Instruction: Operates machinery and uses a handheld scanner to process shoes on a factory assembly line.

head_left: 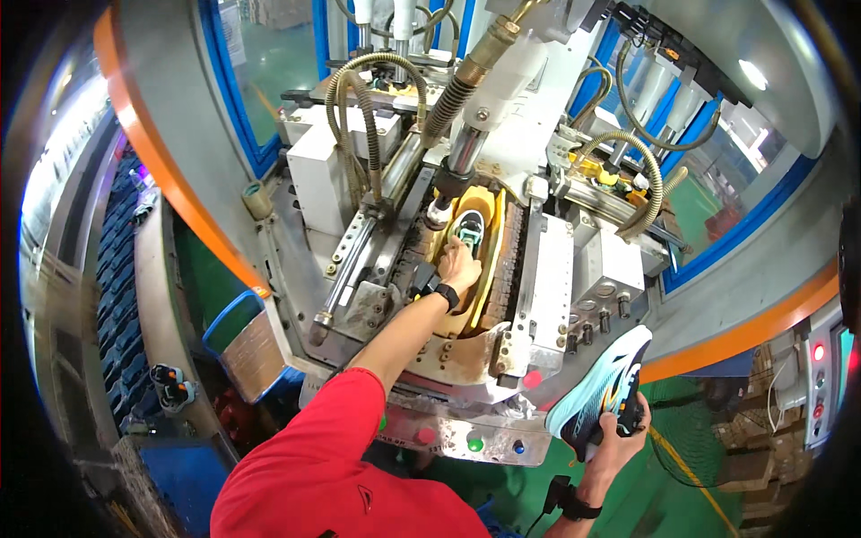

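My left hand (459,267) reaches into the machine, its fingers closed on the upper of a dark sneaker (469,224) with pale green and white parts. That sneaker sits inside the yellow-lined cradle (489,285) of the press, partly covered by my fingers. Out to the right, my right hand (615,446) grips a second sneaker (595,387), tilted toe up, with a light blue and white sole side and a black upper. It is held clear of the machine's front edge. Dark straps with small devices circle both wrists.
A metal press rod (465,151) slants down just above the cradle. Hoses (366,117) and steel cylinders flank it. Coloured buttons (475,444) line the front panel. At left, another shoe (172,387) rests beside a conveyor (117,314); a blue-rimmed bin (256,354) stands nearer.
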A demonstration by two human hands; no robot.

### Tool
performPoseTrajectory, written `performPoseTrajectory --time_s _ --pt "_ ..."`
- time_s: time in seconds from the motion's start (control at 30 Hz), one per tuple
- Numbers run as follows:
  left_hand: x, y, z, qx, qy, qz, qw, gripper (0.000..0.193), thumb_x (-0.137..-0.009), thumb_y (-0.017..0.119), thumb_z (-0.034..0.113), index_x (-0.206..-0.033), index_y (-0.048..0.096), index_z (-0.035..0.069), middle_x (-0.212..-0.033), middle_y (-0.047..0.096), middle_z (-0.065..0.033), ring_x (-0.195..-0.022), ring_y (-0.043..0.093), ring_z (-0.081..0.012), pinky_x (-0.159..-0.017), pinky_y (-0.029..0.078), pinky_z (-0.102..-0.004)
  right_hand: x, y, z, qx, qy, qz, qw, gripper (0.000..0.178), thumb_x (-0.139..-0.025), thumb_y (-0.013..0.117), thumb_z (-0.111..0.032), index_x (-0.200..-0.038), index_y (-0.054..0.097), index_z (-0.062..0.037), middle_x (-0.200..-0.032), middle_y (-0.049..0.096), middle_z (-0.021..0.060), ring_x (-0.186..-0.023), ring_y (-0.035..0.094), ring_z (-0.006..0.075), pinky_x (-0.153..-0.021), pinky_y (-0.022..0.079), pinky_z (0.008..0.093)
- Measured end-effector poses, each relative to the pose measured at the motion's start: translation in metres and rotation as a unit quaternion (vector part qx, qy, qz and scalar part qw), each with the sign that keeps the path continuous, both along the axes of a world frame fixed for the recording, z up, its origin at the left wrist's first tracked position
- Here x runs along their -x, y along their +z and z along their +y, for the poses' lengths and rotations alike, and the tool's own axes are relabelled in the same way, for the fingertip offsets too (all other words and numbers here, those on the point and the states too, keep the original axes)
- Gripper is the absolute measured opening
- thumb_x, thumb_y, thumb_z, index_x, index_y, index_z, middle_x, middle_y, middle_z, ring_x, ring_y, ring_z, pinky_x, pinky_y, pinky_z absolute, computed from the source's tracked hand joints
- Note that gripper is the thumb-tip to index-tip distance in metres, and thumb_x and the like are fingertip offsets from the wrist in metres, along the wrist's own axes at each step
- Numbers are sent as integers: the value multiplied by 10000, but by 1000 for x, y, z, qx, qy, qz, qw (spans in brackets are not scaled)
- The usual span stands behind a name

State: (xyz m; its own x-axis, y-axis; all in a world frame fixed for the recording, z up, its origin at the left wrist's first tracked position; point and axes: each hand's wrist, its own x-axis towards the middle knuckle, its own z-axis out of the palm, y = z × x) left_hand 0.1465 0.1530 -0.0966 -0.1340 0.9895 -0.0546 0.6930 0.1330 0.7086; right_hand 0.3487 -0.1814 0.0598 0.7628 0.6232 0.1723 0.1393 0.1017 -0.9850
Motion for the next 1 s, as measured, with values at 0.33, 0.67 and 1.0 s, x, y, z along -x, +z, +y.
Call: performPoseTrajectory --time_s 0.33,0.67,1.0 --pt "109 63 -89 266 -13 -632 727 282 -850 712 126 -1099 639 15 -963 686 -62 -791 668 -186 -689 561 -372 10 53 222 211 173 -200 941 476 -653 743 -139 -1039 584 90 -937 641 143 -824 599 184 -700 494 306" --pt "279 143 -335 117 116 -508 846 526 -730 761 118 -1191 577 -56 -997 635 -39 -854 590 -110 -767 474 -232 149 -109 391 323 183 -430 823 534 -669 767 -256 -1073 585 41 -1004 677 252 -978 659 392 -828 538 440" --pt "261 125 -482 -107 433 -551 705 358 -878 605 16 -1225 550 -53 -1110 649 -117 -979 667 -229 -830 564 -353 200 -109 309 67 290 -488 821 381 -820 660 -168 -1123 503 2 -1045 627 254 -929 649 399 -794 530 475"
